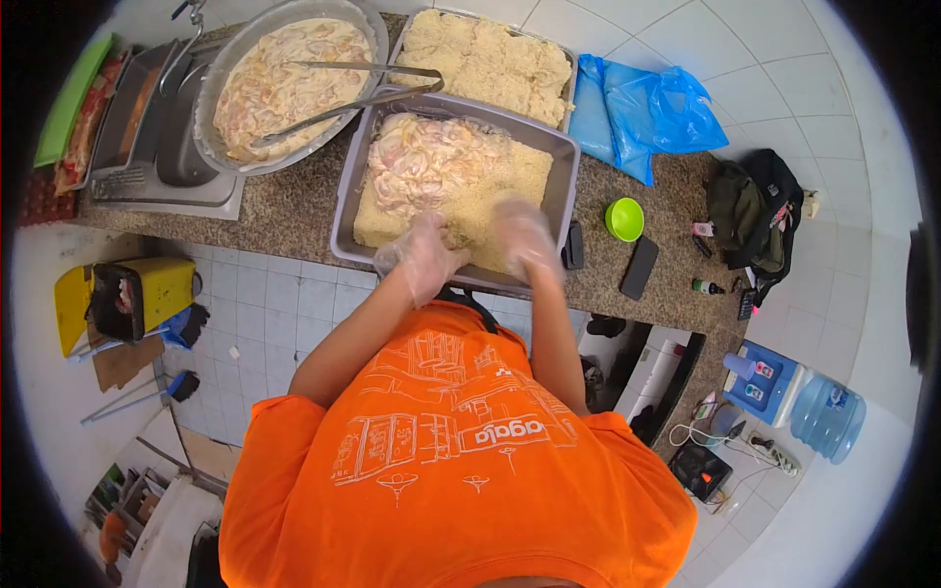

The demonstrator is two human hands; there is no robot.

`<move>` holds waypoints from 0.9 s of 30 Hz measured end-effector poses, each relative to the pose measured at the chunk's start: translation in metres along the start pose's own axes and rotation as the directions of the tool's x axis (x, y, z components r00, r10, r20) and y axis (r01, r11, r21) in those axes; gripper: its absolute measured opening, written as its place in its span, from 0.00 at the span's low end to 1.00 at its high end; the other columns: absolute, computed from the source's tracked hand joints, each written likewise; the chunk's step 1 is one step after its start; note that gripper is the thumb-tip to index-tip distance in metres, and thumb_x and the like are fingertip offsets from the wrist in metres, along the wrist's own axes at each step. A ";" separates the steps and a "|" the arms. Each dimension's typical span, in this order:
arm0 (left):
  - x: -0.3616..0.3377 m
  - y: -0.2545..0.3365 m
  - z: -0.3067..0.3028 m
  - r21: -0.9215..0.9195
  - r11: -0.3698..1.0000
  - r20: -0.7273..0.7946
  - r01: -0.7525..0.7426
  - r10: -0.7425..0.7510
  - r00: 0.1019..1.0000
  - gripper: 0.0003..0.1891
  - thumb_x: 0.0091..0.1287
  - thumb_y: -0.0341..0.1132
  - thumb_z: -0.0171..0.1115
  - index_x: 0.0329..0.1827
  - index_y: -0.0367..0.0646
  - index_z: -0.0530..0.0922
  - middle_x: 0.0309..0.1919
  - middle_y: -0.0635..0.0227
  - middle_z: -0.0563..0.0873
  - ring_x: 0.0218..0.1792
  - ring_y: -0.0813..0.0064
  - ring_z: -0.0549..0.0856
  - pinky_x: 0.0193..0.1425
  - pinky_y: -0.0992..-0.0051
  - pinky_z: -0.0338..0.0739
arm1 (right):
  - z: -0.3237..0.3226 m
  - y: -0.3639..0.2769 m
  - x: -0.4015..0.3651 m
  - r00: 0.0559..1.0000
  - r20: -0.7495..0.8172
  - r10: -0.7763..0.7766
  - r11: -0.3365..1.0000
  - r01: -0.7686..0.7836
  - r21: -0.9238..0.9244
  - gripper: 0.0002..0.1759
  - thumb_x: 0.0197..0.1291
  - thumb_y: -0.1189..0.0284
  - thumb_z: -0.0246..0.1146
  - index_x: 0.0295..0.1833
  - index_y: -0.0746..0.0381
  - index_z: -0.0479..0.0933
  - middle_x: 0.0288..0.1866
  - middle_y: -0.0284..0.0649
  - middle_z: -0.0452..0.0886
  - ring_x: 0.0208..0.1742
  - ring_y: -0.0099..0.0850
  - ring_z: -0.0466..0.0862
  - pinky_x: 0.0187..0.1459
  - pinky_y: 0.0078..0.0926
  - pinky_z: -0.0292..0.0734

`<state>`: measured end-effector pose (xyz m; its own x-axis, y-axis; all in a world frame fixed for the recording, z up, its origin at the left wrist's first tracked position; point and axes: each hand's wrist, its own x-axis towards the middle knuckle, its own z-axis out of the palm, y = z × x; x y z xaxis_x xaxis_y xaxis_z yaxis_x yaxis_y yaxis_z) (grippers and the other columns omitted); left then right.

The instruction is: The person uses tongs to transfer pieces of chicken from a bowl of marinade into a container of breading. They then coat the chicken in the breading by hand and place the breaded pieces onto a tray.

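A grey rectangular tub holds pale breadcrumbs with a heap of wet, battered raw chicken pieces at its back left. My left hand, in a clear plastic glove, is at the tub's front, its fingers against the crumbs and thumb apart. My right hand, gloved the same way, is over the crumbs at the front right; motion smears its fingers. Metal tongs lie across the rim of a large round basin of battered chicken at the back left.
Behind the tub stands a tray of crumb-coated pieces. Blue plastic bags, a green bowl, a phone and a backpack are to the right. A sink is at left; a water dispenser stands lower right.
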<state>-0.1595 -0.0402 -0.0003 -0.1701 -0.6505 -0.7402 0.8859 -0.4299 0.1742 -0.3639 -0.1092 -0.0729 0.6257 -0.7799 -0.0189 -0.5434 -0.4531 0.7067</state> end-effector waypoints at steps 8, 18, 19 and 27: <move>0.016 0.003 -0.027 0.079 0.996 -0.115 -0.050 0.059 0.992 0.24 0.70 0.44 0.43 0.63 0.38 0.65 0.63 0.49 0.70 0.64 0.50 0.72 0.71 0.43 0.59 | 0.033 0.016 0.065 0.872 0.182 -0.454 0.579 0.134 0.804 0.15 0.54 0.69 0.58 0.44 0.64 0.82 0.41 0.46 0.85 0.49 0.40 0.81 0.52 0.37 0.74; 0.011 0.003 -0.028 0.116 0.993 -0.080 -0.029 0.038 0.996 0.33 0.70 0.46 0.44 0.74 0.36 0.55 0.72 0.50 0.63 0.72 0.46 0.64 0.77 0.44 0.48 | 0.032 0.018 0.058 0.724 0.688 0.057 0.053 -0.690 0.722 0.19 0.67 0.60 0.55 0.49 0.66 0.80 0.45 0.52 0.86 0.36 0.40 0.84 0.37 0.36 0.76; 0.010 0.003 -0.029 0.114 0.993 -0.068 -0.025 0.033 0.997 0.34 0.70 0.47 0.44 0.75 0.36 0.54 0.72 0.50 0.62 0.73 0.46 0.63 0.78 0.44 0.48 | 0.036 0.014 0.053 0.741 0.672 -0.007 -0.029 -0.672 0.740 0.19 0.64 0.62 0.58 0.50 0.66 0.79 0.43 0.52 0.85 0.36 0.40 0.84 0.37 0.35 0.77; -0.026 0.013 0.007 0.163 0.986 -0.132 -0.015 0.037 0.991 0.33 0.71 0.48 0.44 0.75 0.38 0.54 0.73 0.54 0.61 0.72 0.48 0.65 0.78 0.47 0.50 | -0.075 0.074 0.030 0.728 0.544 -0.418 0.185 -0.518 0.835 0.20 0.62 0.71 0.63 0.57 0.70 0.76 0.50 0.54 0.85 0.40 0.37 0.86 0.41 0.27 0.79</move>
<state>-0.1461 -0.0329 0.0259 -0.0789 -0.5776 -0.8125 0.8061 -0.5165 0.2889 -0.3430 -0.1341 0.0320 0.3781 -0.6130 -0.6937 -0.8920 -0.0406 -0.4502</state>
